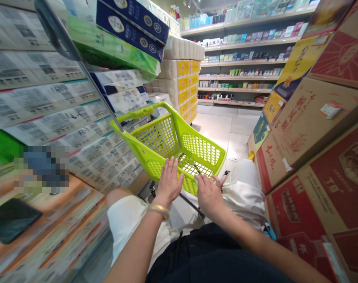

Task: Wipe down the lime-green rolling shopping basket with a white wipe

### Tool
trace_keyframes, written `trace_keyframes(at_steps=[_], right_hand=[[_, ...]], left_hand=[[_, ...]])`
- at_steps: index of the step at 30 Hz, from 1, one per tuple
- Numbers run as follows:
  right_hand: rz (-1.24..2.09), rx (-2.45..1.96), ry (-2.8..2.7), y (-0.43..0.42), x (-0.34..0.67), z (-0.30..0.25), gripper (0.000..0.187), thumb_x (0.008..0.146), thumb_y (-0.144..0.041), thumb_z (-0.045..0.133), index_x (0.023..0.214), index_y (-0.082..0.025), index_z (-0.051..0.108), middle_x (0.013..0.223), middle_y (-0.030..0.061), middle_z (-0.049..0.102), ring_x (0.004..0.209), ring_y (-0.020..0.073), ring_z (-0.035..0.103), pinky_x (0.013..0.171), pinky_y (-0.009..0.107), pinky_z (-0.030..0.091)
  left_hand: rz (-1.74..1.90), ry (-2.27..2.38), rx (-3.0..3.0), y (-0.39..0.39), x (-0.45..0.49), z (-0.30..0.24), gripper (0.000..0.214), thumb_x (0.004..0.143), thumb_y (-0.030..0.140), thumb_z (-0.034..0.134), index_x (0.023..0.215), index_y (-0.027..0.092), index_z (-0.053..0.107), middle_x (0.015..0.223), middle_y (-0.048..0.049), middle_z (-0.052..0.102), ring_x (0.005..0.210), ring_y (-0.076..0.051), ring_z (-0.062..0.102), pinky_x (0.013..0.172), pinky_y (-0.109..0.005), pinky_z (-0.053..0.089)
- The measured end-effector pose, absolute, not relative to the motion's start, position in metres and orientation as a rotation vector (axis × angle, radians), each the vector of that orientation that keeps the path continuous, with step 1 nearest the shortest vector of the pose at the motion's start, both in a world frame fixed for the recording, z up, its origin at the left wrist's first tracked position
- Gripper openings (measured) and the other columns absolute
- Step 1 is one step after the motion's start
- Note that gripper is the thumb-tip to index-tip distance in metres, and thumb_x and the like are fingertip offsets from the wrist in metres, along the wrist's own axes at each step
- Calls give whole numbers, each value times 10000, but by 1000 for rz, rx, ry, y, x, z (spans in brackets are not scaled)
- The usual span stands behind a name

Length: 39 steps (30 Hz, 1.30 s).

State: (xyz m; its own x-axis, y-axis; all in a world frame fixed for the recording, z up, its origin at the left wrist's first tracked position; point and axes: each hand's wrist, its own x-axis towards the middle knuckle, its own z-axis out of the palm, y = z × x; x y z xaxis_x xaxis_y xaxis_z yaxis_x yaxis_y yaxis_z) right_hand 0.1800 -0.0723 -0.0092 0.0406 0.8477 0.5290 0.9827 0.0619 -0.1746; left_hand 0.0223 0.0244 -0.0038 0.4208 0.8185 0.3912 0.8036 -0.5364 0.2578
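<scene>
Head view: my left hand (pixel 168 181) lies open, fingers spread, on near edge of cart (pixel 179 118). My right hand (pixel 207 196) curls over same edge, loosely gripping it. Neither hand has goods. Cart sits directly ahead of me, green plastic, mesh floor showing from here. Gold bangle (pixel 158 211) on left wrist. Toilet-roll packs (pixel 179 74) stacked left of cart, cartons (pixel 303 129) right of it, shelves (pixel 240 74) beyond it.
</scene>
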Motion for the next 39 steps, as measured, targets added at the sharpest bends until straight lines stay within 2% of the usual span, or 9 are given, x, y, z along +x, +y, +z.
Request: trace_keyframes(at_steps=[8, 15, 20, 24, 29, 33, 37, 39], right_hand=[[-255, -1835, -1922, -75, 170, -5, 412, 879, -54, 450, 1254, -167, 577, 1152, 101, 673, 1004, 203, 615, 1098, 410, 231], [-145, -1865, -1984, -63, 149, 3, 454, 882, -70, 444, 1320, -143, 536, 1188, 133, 654, 1040, 213, 624, 1112, 443, 243], [-114, -1730, -2050, -58, 142, 0, 476, 884, -82, 438, 1342, -173, 531, 1234, 122, 648, 1127, 225, 588, 1111, 456, 241], [-141, -1629, -2066, -60, 149, -8, 477, 896, -119, 477, 1361, -213, 526, 1341, 107, 608, 1186, 237, 536, 1127, 458, 204], [-158, -1604, -2017, -54, 157, -15, 429, 921, -117, 467, 1329, -222, 547, 1331, 85, 622, 1188, 223, 526, 1125, 439, 172], [-182, -1612, -1964, -47, 167, -16, 405, 918, -111, 474, 1295, -224, 571, 1295, 70, 645, 1146, 209, 548, 1123, 431, 150], [-218, -1698, -1866, -45, 182, -17, 405, 883, -87, 500, 1253, -217, 604, 1269, 76, 658, 1115, 213, 562, 1117, 438, 149], [-225, -1737, -1830, -46, 184, -17, 399, 874, -89, 511, 1243, -204, 610, 1262, 89, 657, 1126, 223, 557, 1115, 443, 157]], left_hand=[[642, 1503, 2620, 31, 17, 5, 674, 986, 484, 332, 1543, 115, 243, 1628, -173, 237, 1525, -295, 166, 1205, -558, 252], [676, 1579, 2515, 50, 14, 2, 722, 948, 495, 428, 1550, 150, 231, 1633, -184, 212, 1518, -310, 193, 1196, -576, 241], [867, 1766, 2292, 55, 4, -1, 663, 937, 446, 475, 1536, 217, 304, 1637, -207, 177, 1508, -384, 186, 1135, -630, 314], [1040, 1668, 2255, 39, -2, -13, 591, 944, 417, 469, 1501, 243, 377, 1644, -171, 166, 1502, -348, 235, 1163, -567, 324], [1043, 1553, 2331, 16, 6, -25, 510, 956, 347, 446, 1449, 216, 457, 1636, -146, 191, 1494, -308, 270, 1183, -520, 323], [1014, 1581, 2376, 14, 12, -22, 430, 970, 310, 396, 1349, 202, 566, 1612, -150, 265, 1480, -323, 300, 1171, -538, 339], [902, 1625, 2501, 13, 12, -16, 434, 973, 316, 382, 1359, 199, 542, 1614, -163, 278, 1497, -342, 254, 1155, -611, 311], [827, 1563, 2607, 11, 11, -15, 461, 955, 356, 436, 1379, 188, 502, 1622, -169, 260, 1509, -332, 222, 1173, -619, 271]])
